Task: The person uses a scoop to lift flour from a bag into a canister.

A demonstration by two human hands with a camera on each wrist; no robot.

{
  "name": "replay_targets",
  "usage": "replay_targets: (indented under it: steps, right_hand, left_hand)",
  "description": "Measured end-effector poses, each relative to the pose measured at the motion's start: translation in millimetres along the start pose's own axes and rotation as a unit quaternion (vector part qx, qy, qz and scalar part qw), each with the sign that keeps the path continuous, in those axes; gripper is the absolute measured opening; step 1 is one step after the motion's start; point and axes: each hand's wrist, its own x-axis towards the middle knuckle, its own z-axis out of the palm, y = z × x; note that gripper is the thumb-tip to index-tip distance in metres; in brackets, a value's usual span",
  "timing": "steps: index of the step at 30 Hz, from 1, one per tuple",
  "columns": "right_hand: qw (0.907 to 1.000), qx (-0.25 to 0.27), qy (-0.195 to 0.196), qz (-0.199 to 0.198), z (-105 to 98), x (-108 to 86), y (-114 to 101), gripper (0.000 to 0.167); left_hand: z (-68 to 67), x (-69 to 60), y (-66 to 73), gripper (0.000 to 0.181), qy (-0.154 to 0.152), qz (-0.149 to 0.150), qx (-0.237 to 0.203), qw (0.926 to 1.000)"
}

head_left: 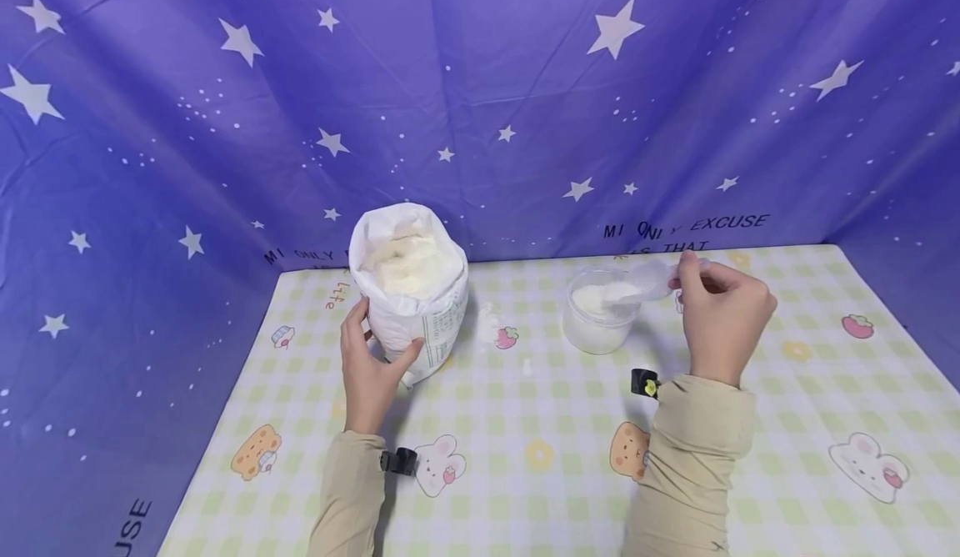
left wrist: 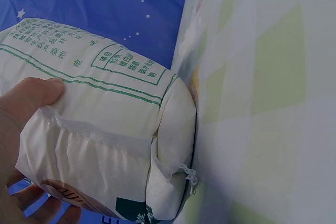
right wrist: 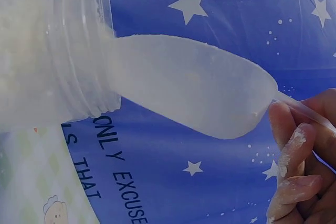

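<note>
While the right hand (head_left: pixel 720 315) is pinching the thin handle of a translucent, trough-shaped plastic scoop (head_left: pixel 651 280) right of centre in the frame, the scoop's far end is reaching into the mouth of a clear, round plastic jar (head_left: pixel 596 333). Left of centre, the left hand (head_left: pixel 378 369) is grasping a tall white bag with green print (head_left: pixel 442 328), its thumb lying across the front and its other fingers wrapping the left side.

Judging by the contents, the transfer is sitting somewhere partway: pale powder is already lying in the jar, while the open-topped bag is holding plenty more. Some powder is showing near the scoop's tip, so this load is probably not yet fully emptied. How full the jar is getting, its cloudy wall is not making clear. Powder is also coating some right fingers (the right wrist view is showing this best).
</note>
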Motion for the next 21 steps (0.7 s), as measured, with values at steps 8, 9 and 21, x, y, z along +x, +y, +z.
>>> replay_targets:
  steps: [8, 9, 21]
  right_hand:
    - [1.0, -0.001, -0.001, 0.0, -2, 1.4, -1, 0.04]
    - [1.0, -0.002, -0.001, 0.001, -2, 1.4, -2, 0.04]
    - [0.9995, 0.018, 0.025, -0.009, -14, 1.8, -9, 0.04]
  left_hand:
    - [0.1, 0.3, 0.5, 0.091, -0.001, -0.004, 0.003, 1.0]
    - [0.0, 0.2, 0.5, 0.091, -0.001, -0.004, 0.003, 1.0]
    - [0.1, 0.5, 0.1, 0.091, 0.0, 0.001, -0.001, 1.0]
